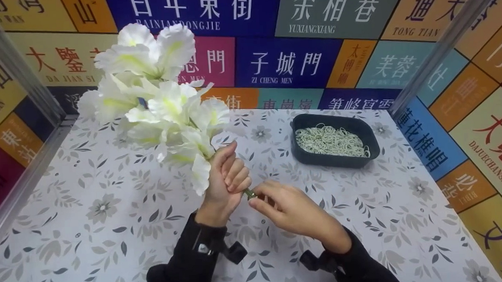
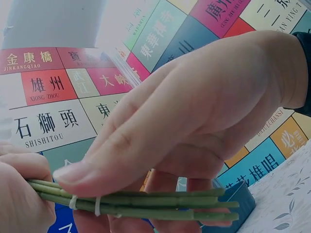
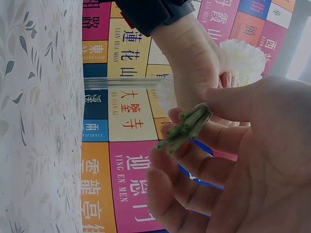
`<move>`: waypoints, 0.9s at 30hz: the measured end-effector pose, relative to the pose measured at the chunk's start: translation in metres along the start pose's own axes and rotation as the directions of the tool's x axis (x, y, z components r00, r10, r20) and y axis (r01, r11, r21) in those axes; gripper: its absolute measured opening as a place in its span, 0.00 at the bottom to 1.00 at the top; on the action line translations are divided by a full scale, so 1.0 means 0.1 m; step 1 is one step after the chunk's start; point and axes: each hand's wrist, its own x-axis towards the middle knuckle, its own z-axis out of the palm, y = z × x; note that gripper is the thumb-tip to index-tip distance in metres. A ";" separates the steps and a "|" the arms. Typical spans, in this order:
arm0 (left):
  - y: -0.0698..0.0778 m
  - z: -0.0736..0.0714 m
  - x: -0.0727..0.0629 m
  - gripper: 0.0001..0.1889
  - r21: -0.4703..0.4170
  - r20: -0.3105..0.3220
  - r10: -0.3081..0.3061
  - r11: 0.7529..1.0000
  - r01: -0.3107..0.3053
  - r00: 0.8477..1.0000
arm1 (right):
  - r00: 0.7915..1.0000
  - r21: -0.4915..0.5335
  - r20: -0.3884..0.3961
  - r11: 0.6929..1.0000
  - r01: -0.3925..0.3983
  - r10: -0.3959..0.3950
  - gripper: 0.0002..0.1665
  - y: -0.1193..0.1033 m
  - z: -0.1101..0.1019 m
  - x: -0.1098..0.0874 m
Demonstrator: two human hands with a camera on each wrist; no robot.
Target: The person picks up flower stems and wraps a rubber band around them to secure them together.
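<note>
My left hand (image 1: pixel 224 186) grips a bunch of artificial white flowers (image 1: pixel 171 106) by the stems, the blooms leaning up and to the left. Below that fist the green stem ends (image 2: pixel 170 201) stick out toward my right hand (image 1: pixel 298 209). Its thumb presses on the stems from one side and its fingers lie along the other, pinching them. A thin white rubber band (image 2: pixel 97 206) circles the stems at the thumb, seen in the left wrist view. In the right wrist view the cut stem ends (image 3: pixel 182 128) point out past the thumb and fingers.
A dark box (image 1: pixel 336 160) full of pale rubber bands (image 1: pixel 331 141) stands at the back right of the table. The tabletop (image 1: pixel 154 255) has a leaf-and-flower print. Panels of coloured signs (image 1: pixel 288 63) enclose the back and sides, with metal posts (image 1: pixel 446 43) at the corners.
</note>
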 end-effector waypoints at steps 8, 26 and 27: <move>-0.01 0.01 0.01 0.30 0.073 0.002 -0.029 0.997 0.029 1.000 | 0.998 0.007 0.045 0.999 -0.042 0.042 0.15 -0.01 0.01 0.00; 0.05 0.03 0.05 0.14 0.659 -0.109 -0.061 0.743 0.119 0.992 | 0.993 0.122 -0.076 0.989 -0.077 0.087 0.15 -0.02 -0.03 -0.06; 0.05 0.03 0.05 0.17 0.698 -0.110 -0.057 0.707 0.118 0.992 | 0.991 0.138 -0.089 0.986 -0.092 0.104 0.15 -0.01 -0.04 -0.07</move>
